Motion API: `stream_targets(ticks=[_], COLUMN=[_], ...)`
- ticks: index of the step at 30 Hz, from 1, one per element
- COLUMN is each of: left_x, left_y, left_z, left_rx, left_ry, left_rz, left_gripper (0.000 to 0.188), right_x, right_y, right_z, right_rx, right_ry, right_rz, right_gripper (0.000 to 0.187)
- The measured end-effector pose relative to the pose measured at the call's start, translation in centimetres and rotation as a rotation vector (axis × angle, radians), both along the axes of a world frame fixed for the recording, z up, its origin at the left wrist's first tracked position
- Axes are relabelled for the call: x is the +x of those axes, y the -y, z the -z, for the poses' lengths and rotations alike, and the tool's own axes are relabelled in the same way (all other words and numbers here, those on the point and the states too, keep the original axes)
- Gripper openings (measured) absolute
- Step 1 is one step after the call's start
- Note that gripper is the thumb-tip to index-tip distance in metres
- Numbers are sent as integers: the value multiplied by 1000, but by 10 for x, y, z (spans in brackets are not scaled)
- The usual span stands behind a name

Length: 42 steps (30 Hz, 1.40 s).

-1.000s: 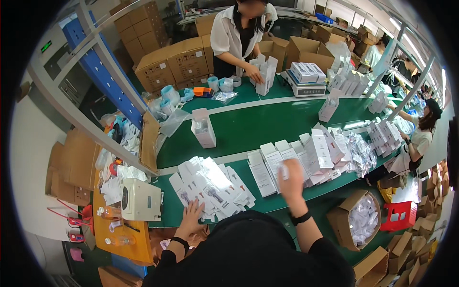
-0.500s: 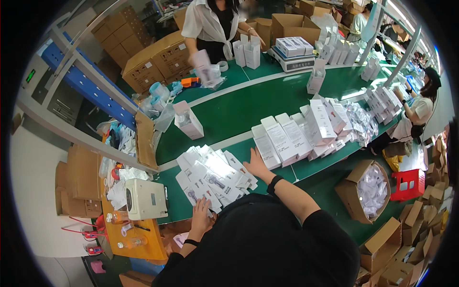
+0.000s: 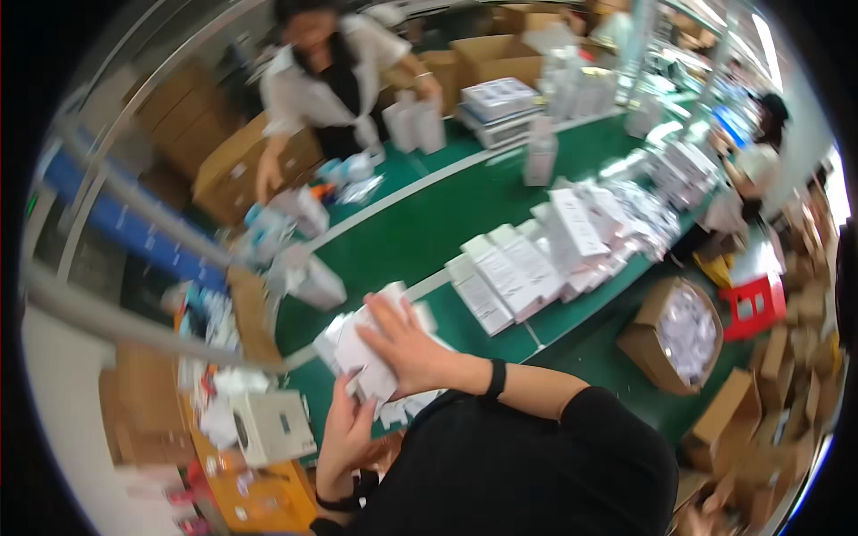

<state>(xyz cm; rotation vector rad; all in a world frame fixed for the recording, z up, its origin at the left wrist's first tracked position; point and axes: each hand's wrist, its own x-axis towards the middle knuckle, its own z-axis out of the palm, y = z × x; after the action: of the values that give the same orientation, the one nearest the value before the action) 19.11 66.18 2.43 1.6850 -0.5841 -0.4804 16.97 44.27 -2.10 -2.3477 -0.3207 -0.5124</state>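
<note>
My left hand (image 3: 347, 424) pinches the near end of a white carton (image 3: 374, 377) between thumb and fingers. Across the carton's upper face lies my right hand (image 3: 407, 348), its fingers stretched out and apart; its thumb is hard to make out. Under and around both hands are flat white cartons (image 3: 329, 338) on the green table, largely hidden by my arms and the held carton. Motion blurs the picture, so the carton's flaps are unclear.
White boxes (image 3: 500, 277) stand in a row to the right, beside clear plastic bags (image 3: 639, 210). An upright open box (image 3: 313, 281) is on the green conveyor (image 3: 402, 237). Across it stands a co-worker (image 3: 335, 80). A beige machine (image 3: 273, 427) is at left.
Both hands have come together over the pile and lifted a carton from it. My right hand has moved left from the pile's right side. The co-worker's hand has shifted left.
</note>
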Motion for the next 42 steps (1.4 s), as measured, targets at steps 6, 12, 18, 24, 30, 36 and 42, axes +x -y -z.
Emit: stream_targets(ticks=[6,12,18,24,30,36,42], left_x=[60,62,99,70,90,50,14], left_y=[-16,11,7,56,77,143,161], left_z=[-1,-8,15,4,53,53,26], left_rx=[715,451,540,-702,-18,-365,-418], left_ry=[177,66,169,44,588,422,-220], left_rz=[162,45,209,227,201,149,226], left_gripper=[50,42,54,84,103,44,43], right_x=[-6,-22,-24,-43,-46,-63,-60], right_y=[20,23,34,41,30,46,49], right_z=[7,-3,10,-22,-46,-53,-30], right_rx=[-4,330,-3,638,822,711,834], right_ry=[112,-201,214,-111,197,225,161], right_rz=[-135,-197,-38,-97,107,332,386], right_gripper=[121,119,113,103,68,45,42])
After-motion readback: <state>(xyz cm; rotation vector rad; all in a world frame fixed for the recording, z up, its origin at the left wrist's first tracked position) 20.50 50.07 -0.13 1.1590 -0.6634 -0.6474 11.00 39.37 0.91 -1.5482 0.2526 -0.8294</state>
